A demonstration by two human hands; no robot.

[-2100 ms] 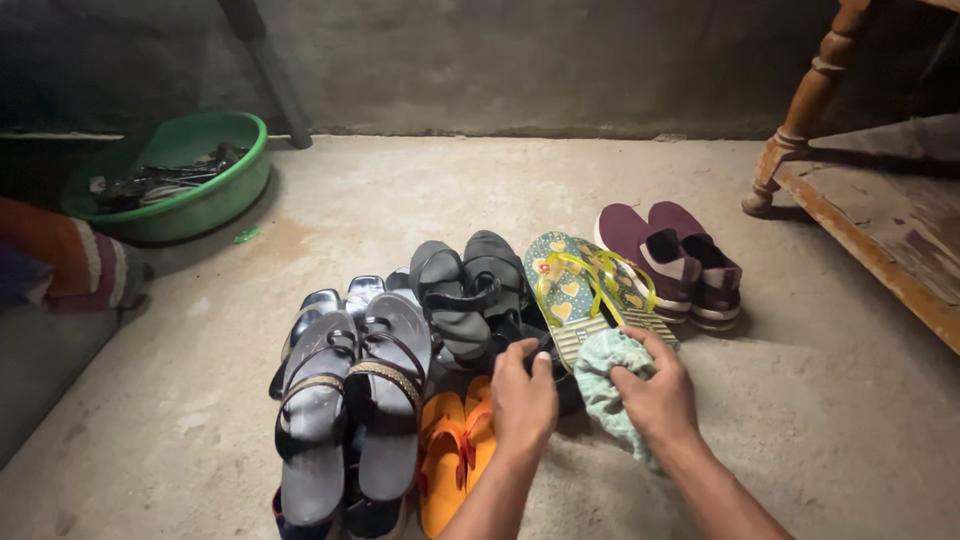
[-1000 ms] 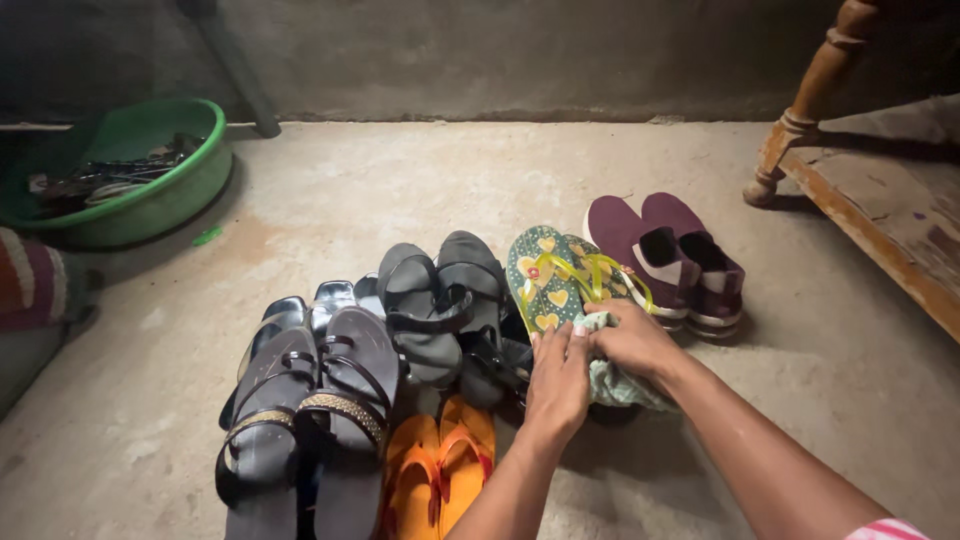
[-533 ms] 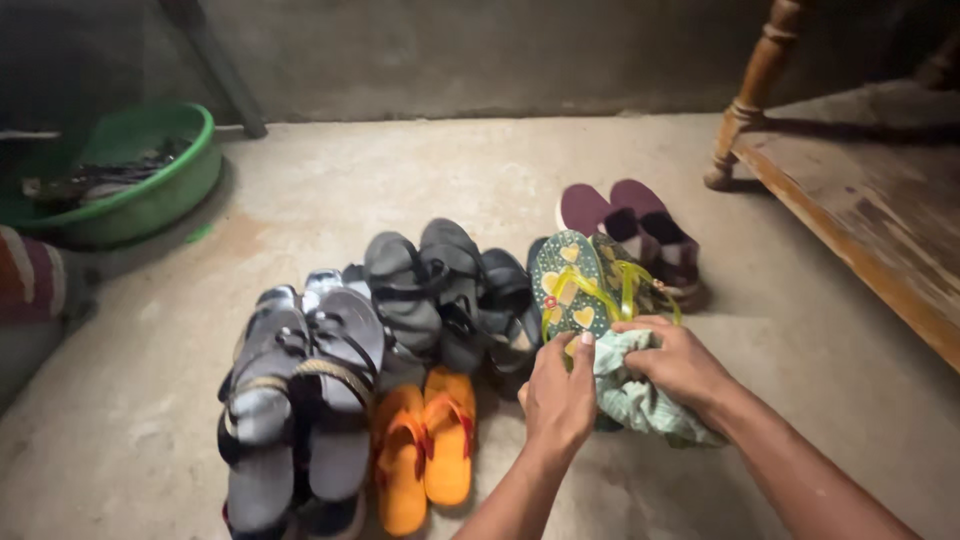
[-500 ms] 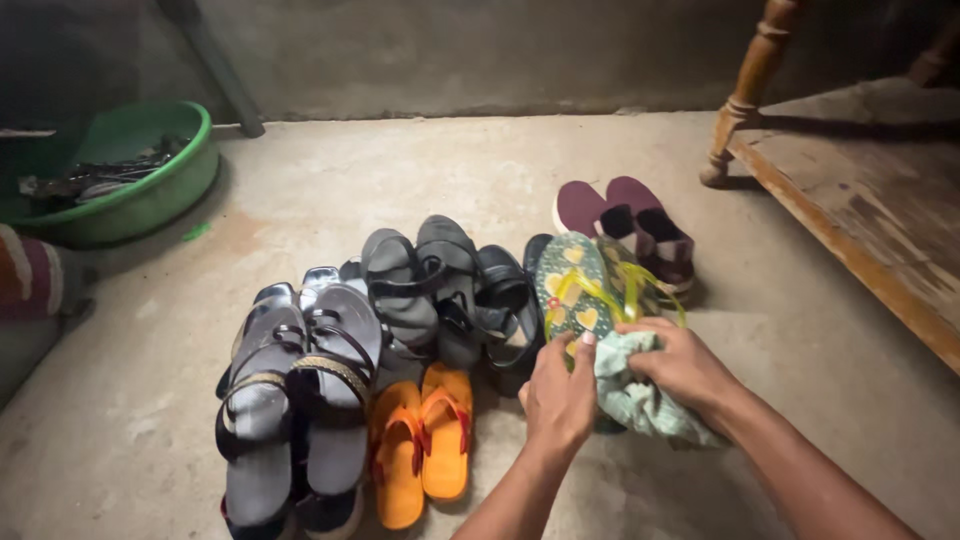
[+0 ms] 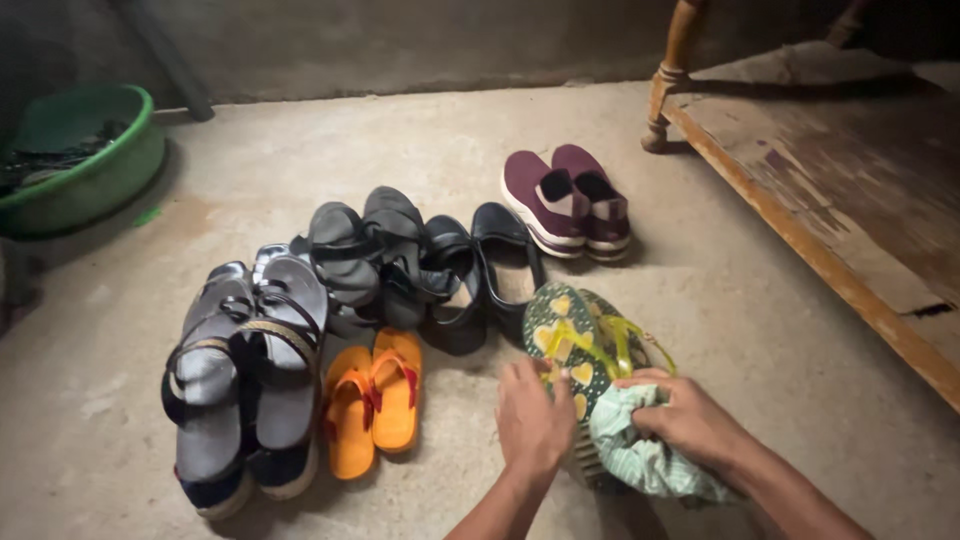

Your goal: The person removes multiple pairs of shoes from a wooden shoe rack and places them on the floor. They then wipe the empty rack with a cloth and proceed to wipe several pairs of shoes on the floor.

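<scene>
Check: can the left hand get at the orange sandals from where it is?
Probably yes. The left hand rests on the green flip-flops, and only bare floor lies between it and the orange sandals beside it.

Green heart-patterned flip-flops (image 5: 572, 340) with yellow straps lie beside a crumpled pale-green cloth (image 5: 640, 460).
</scene>
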